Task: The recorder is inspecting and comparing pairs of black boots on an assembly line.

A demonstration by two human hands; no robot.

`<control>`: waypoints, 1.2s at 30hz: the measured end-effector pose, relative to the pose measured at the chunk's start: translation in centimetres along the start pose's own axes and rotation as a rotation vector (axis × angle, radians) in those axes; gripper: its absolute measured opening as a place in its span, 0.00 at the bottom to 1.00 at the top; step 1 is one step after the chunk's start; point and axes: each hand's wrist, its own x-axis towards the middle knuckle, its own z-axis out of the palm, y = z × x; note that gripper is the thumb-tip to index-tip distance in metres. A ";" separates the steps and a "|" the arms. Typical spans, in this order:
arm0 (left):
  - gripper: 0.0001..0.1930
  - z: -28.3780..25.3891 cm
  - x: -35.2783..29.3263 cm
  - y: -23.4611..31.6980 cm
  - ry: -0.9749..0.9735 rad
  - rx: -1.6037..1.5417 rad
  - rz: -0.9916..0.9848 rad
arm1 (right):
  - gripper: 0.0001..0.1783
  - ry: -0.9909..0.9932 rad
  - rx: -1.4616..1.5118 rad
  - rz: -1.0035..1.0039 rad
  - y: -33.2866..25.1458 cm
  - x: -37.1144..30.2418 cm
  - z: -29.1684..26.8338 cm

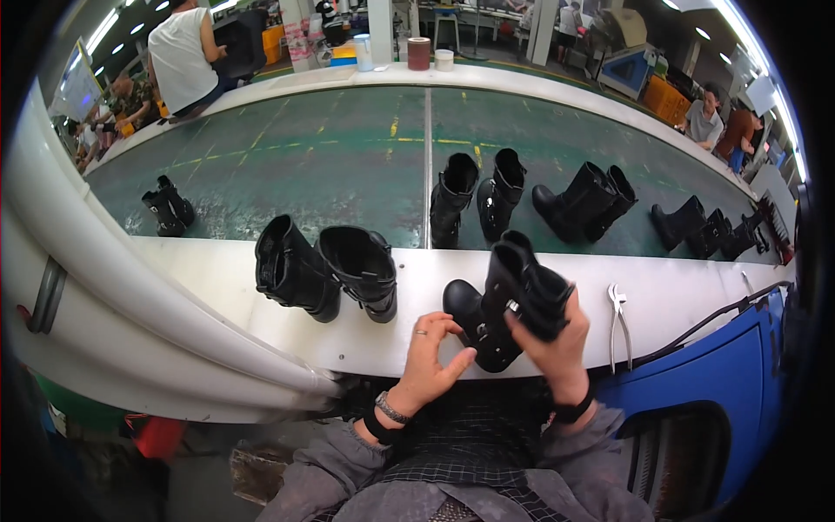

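My right hand [559, 344] is closed round the upper shaft of a black boot [496, 322] with a strap and metal buckles. The boot tilts over the white ledge [417, 287], its rounded toe toward the left. Next to that toe is my left hand [426, 355], thumb and fingers apart in a curve; its fingertips are near or touching the boot, I cannot tell which. Behind the held boot another black shaft [513, 248] shows, mostly hidden. To the left, a black boot [294, 270] and its mate [358, 270] stand on the ledge, tops open.
Silver pliers [618, 326] lie on the ledge at the right, beside a blue machine [709, 383]. More black boots [500, 196] stand on the green belt [304, 157]. A thick white pipe [174, 270] curves along the left. Several people sit beyond the belt.
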 end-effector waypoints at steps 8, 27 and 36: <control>0.34 -3.9 0.5 -3.5 0.125 0.190 0.053 | 0.19 -0.177 0.124 -0.168 -5.0 11.2 1.0; 0.26 -4.0 0.4 -4.3 0.174 0.180 -0.048 | 0.33 -0.510 -0.209 -0.166 2.7 18.1 27.4; 0.22 -3.9 0.3 -4.2 0.168 0.094 -0.075 | 0.29 -0.587 -0.313 -0.173 2.5 11.2 13.7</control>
